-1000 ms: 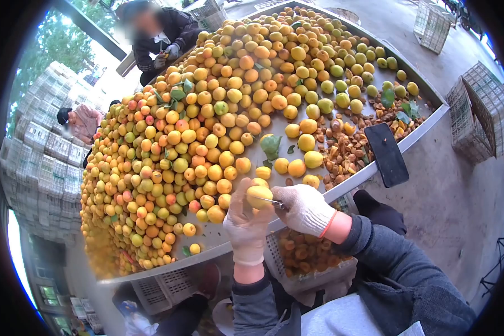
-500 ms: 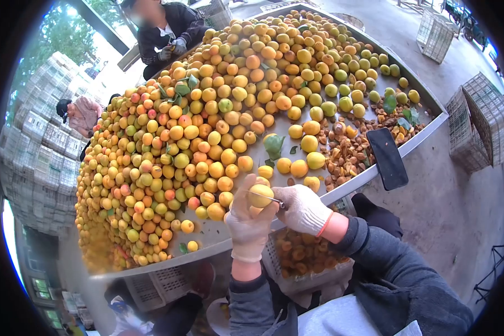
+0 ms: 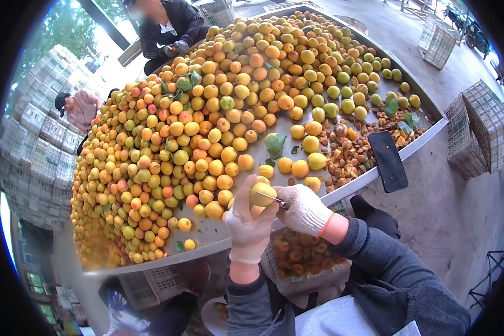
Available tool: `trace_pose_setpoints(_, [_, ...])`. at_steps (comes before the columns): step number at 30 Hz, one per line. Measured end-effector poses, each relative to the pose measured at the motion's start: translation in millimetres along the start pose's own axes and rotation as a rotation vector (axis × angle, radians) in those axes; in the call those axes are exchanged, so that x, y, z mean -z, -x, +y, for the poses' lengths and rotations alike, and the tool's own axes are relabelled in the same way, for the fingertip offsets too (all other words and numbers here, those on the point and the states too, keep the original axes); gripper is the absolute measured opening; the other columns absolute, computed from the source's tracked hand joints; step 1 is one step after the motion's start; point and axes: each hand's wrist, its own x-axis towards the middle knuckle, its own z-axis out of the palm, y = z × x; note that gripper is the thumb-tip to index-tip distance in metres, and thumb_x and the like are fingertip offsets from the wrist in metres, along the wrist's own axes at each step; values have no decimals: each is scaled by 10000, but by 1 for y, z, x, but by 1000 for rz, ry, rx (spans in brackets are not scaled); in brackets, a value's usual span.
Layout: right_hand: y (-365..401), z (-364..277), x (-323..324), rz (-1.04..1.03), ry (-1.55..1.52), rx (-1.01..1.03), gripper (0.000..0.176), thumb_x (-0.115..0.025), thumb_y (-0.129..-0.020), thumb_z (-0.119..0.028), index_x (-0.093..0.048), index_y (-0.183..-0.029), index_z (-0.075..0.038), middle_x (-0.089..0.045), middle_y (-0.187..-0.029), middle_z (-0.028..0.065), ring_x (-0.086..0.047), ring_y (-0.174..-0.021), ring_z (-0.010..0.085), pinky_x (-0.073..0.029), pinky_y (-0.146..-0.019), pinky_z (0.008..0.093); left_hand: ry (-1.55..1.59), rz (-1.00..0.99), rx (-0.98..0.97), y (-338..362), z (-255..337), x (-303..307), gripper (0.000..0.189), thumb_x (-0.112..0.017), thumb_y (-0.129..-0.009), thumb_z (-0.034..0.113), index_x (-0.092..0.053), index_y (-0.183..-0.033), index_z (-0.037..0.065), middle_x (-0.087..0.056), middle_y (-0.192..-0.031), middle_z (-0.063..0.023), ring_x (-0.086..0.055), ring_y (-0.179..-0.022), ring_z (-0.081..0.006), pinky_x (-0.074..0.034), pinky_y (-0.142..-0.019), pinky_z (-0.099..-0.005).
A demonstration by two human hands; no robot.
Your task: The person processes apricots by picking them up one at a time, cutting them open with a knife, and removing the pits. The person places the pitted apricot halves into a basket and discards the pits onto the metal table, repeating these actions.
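Observation:
Wearing a white knit glove, my left hand [image 3: 248, 221] is closed around a yellow apricot [image 3: 262, 194] just above the table's near edge. My right hand [image 3: 303, 208], gloved too, grips a small knife [image 3: 278, 201]; its thin blade lies against the fruit, and the handle is mostly hidden in my fingers. Beyond my hands a big heap of apricots [image 3: 207, 134] covers the metal-rimmed table [image 3: 207, 246]. Below my hands, a crate [image 3: 297, 283] holds opened apricot halves [image 3: 302, 252].
Apricot pits and scraps [image 3: 341, 154] lie at the table's right, beside a black phone [image 3: 387, 161] on the rim. Plastic crates [image 3: 479, 129] stand on the floor at right; more are stacked [image 3: 39, 145] at left. One person [image 3: 171, 28] works across the table, another [image 3: 79, 107] farther left.
The view has shifted slightly. My hands stay almost in place, with the knife blade still at the apricot.

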Motion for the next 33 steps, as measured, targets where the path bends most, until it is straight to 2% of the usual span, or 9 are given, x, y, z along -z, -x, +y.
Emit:
trace_pose_setpoints(2, [0,-6,1,21,0,-13,287,-642,-764,-76,-649,-1049,-106,-653,-784,170,-637,-728,366,-510,-636,406,644,101,129,2,-4,-8,652,-819,-730,96,-505,-1296,21,-618,-1158,-93,-594,-1043,-187,-500,-863,-294])
trace_pose_setpoints(5, [2,-5,-4,50,46,-8,252,-644,-758,-78,-649,-1009,-103,-651,-778,166,-635,-721,364,-507,-630,407,866,32,320,2,-19,-5,644,-808,-735,59,-502,-1301,22,-606,-1172,-91,-583,-1059,-182,-497,-879,-298])
trace_pose_setpoints(9, [1,-11,1,15,155,-24,198,-636,-768,-90,-654,-965,-102,-633,-727,168,-623,-688,371,-493,-600,413,730,81,272,4,-5,-5,618,-801,-750,69,-503,-1289,11,-605,-1155,-91,-580,-1053,-171,-497,-881,-296])
trace_pose_setpoints(11, [1,-11,2,-6,150,-28,183,-633,-769,-92,-653,-951,-96,-633,-726,167,-622,-690,372,-493,-601,415,248,50,106,3,5,0,598,-796,-764,97,-501,-1265,-40,-614,-1147,-117,-603,-1019,-196,-517,-875,-308])
trace_pose_setpoints(14, [-1,-3,1,-70,45,-4,170,-629,-771,-93,-652,-939,-87,-634,-723,165,-619,-687,374,-492,-601,418,235,62,56,2,6,-1,566,-787,-768,82,-513,-1247,-42,-615,-1126,-104,-598,-1013,-185,-525,-858,-310])
trace_pose_setpoints(19, [-4,-1,0,-183,18,-26,181,-627,-775,-85,-652,-954,-83,-635,-725,165,-617,-673,374,-490,-595,417,389,71,123,1,0,-2,580,-778,-765,48,-508,-1272,-31,-616,-1140,-111,-604,-1003,-178,-530,-835,-301])
trace_pose_setpoints(21, [-2,-7,-8,43,131,19,170,-626,-783,-82,-650,-951,-81,-632,-726,172,-615,-665,378,-488,-589,416,460,65,162,0,-4,-1,599,-782,-760,43,-502,-1284,-29,-615,-1147,-114,-606,-997,-174,-530,-829,-292])
trace_pose_setpoints(27, [-2,-13,-11,58,79,-17,181,-641,-784,-96,-654,-965,-90,-633,-731,179,-617,-665,380,-493,-592,412,880,47,313,-2,-15,6,565,-784,-767,56,-530,-1268,-8,-632,-1106,-92,-613,-983,-167,-513,-853,-298])
trace_pose_setpoints(33, [-7,-3,-9,-167,-151,-78,141,-628,-806,-96,-643,-942,-65,-639,-749,188,-619,-674,384,-491,-599,407,-42,26,-28,-2,-10,13,628,-800,-772,149,-500,-1291,-39,-623,-1155,-132,-614,-1003,-187,-510,-864,-287])
